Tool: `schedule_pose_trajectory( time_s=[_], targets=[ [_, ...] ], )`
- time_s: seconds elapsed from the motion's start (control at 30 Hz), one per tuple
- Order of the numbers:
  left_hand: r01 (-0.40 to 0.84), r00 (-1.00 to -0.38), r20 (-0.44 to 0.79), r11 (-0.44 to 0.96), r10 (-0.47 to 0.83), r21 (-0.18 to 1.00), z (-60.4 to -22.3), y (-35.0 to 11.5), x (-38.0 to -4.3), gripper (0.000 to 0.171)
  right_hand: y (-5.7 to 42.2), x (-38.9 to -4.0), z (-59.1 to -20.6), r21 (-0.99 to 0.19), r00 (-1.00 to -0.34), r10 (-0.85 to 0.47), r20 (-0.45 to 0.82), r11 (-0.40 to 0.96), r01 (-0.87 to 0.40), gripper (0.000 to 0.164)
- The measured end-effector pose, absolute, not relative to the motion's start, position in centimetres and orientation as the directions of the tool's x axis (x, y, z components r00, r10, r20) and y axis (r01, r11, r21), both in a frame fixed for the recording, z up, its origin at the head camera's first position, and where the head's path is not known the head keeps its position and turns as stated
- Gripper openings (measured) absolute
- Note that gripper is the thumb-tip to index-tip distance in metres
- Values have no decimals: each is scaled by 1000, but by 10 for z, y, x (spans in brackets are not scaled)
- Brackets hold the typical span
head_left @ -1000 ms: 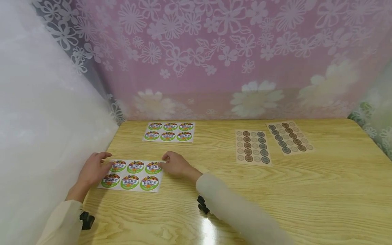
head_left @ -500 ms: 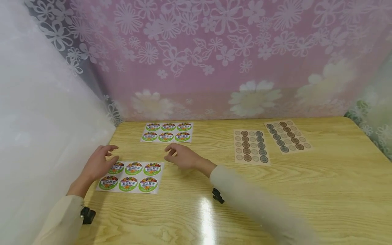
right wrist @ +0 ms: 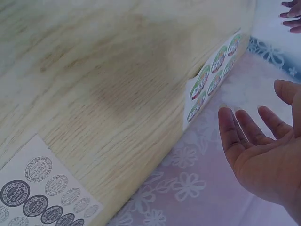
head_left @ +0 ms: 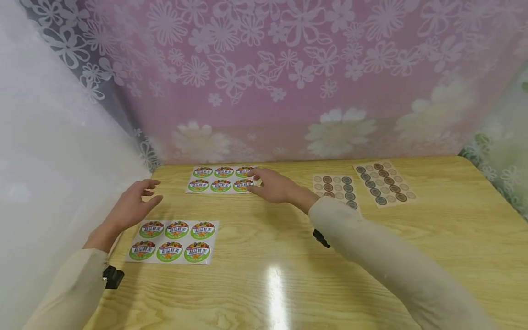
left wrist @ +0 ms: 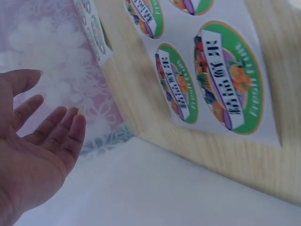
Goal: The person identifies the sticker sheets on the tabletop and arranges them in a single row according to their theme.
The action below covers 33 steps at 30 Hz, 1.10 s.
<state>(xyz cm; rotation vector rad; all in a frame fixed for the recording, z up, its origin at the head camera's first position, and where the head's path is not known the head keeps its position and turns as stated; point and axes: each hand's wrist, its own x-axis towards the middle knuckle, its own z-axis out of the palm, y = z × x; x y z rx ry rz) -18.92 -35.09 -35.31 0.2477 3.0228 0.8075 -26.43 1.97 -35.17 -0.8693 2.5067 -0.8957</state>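
A white sheet of round fruit stickers (head_left: 170,251) lies on the table near the front left. My left hand (head_left: 133,207) hovers just beyond its far left corner, holding nothing, fingers relaxed; the left wrist view shows that hand (left wrist: 40,146) apart from the sheet (left wrist: 188,37). A second fruit sticker sheet (head_left: 222,179) lies at the back left. My right hand (head_left: 275,185) is at its right end, fingers loosely bent and covering that edge in the head view. In the right wrist view the palm (right wrist: 268,165) holds nothing and the back sheet's corner (right wrist: 189,106) is slightly raised.
Two tan sheets of small round brown and grey stickers lie back right: one sheet (head_left: 338,183) partly behind the right forearm, another sheet (head_left: 385,183) tilted beside it. A pink flowered curtain (head_left: 268,105) hangs behind the wood-grain table (head_left: 231,293), white cloth (head_left: 74,174) at left.
My right hand let go of the front fruit sticker sheet's far right corner and moved up and right to the back sheet. My left hand lifted off the front sheet, moving slightly up and away.
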Motion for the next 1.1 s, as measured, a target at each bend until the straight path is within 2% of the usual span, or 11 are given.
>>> schedule_pose_trajectory(
  time_s=[0.33,0.53,0.73,0.87,1.1],
  targets=[
    [141,-987,24,804,156,577,-366,-337,-219,52,26,-289,-370,-700,-847,-521,-104,643,-309,48],
    [90,-993,2,766,115,637,-388,-330,-241,50,22,-302,-396,-798,-900,-436,-28,552,-242,44],
    [7,-996,-58,734,63,679,-408,-326,-262,49,11,-311,-422,-860,-947,-322,-5,484,-160,46],
    [-22,-996,-74,717,42,697,-417,-328,-273,49,4,-316,-430,-854,-962,-273,1,500,-143,46],
    [-36,-996,-88,730,34,683,-419,-323,-296,52,-6,-322,-435,-787,-975,-221,-14,604,-126,49]
  ],
)
